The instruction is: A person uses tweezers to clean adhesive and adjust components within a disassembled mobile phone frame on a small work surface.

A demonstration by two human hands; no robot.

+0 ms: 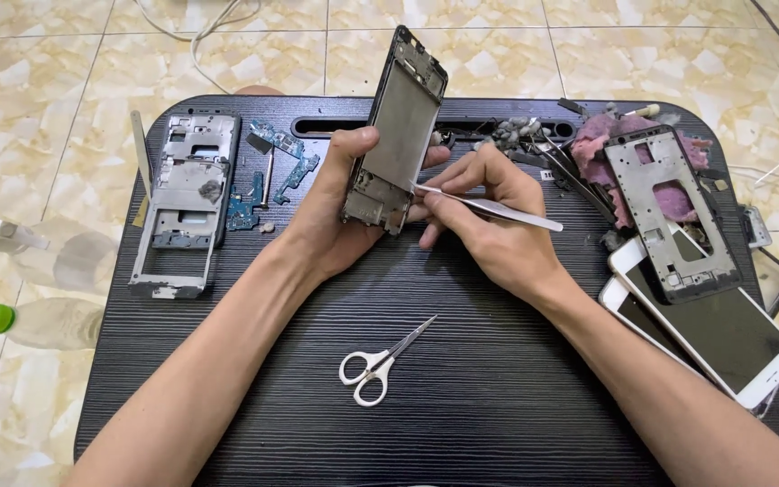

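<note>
Your left hand [335, 212] is wrapped around the bare grey metal phone frame [397, 126], holding it upright and tilted above the black ribbed lap table [462, 397], while your right hand [489, 221] pinches the slim steel tweezers [489, 206] with their tip touching the frame's lower right edge. Keep the frame braced against your palm, and steady your right wrist (it floats above the table now) so the tip does not skid. The small white-handled scissors [373, 365] lie near you, and another stripped grey frame [184, 198] rests well apart on your left.
</note>
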